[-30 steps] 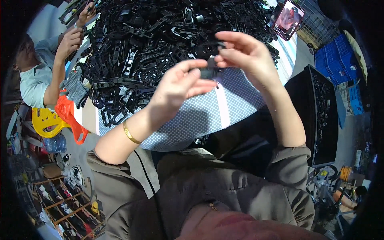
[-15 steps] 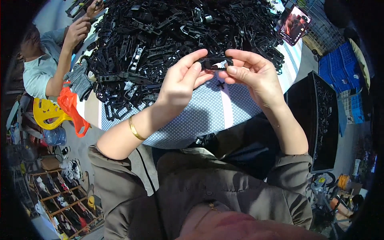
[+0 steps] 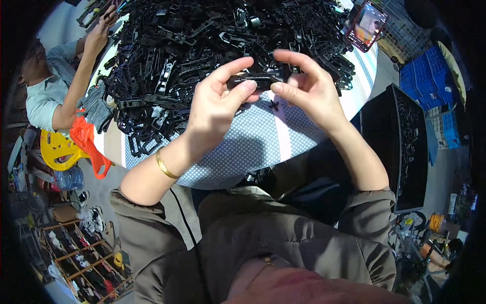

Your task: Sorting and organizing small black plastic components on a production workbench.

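Note:
Between my two hands I hold a slim black plastic part (image 3: 260, 77) over the front of the table, roughly level. My left hand (image 3: 217, 99) grips its left end, with the thumb on the near side. My right hand (image 3: 309, 93) pinches the other end between thumb and fingers, its index finger raised off the part. Beyond my fingers spreads a large heap of similar black plastic parts (image 3: 197, 40). One small cross-shaped black piece (image 3: 274, 105) lies on the dotted tablecloth (image 3: 243, 134) just below my hands.
A phone (image 3: 368, 25) with a lit screen stands at the table's right edge. Right of me is a deep black bin (image 3: 392, 152) with black parts inside; blue crates (image 3: 425, 78) are behind it. At left are a co-worker (image 3: 55, 96), a red bag (image 3: 88, 142) and a yellow stool (image 3: 58, 152).
The black part has turned in my fingers and now lies straighter, its pale gap no longer showing. My right index finger has lifted away, and both hands have shifted slightly left.

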A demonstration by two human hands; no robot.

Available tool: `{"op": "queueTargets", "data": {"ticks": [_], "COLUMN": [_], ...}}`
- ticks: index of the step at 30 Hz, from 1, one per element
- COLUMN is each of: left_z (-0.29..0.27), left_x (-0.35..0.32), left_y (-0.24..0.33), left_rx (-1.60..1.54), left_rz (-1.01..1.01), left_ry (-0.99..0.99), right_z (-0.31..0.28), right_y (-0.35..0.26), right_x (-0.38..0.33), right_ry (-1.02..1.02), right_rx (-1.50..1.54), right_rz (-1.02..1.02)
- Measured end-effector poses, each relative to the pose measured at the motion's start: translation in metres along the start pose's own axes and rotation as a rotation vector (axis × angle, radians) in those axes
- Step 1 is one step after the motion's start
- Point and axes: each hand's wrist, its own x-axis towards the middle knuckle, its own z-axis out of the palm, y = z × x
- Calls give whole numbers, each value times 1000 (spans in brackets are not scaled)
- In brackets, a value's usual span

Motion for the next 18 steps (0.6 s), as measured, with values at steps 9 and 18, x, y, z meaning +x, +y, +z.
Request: {"op": "queueTargets", "data": {"ticks": [9,18], "left_z": [-4,13], "left_x": [2,-14], "left_y": [2,11], "left_rx": [12,585], "left_rz": [-48,455], "left_ry": [-42,-433], "right_z": [0,-25], "right_y": [8,-4], "right_x": [7,29], "right_ry": [-173,65], "right_rx": [282,880], "right_rz": [134,164]}}
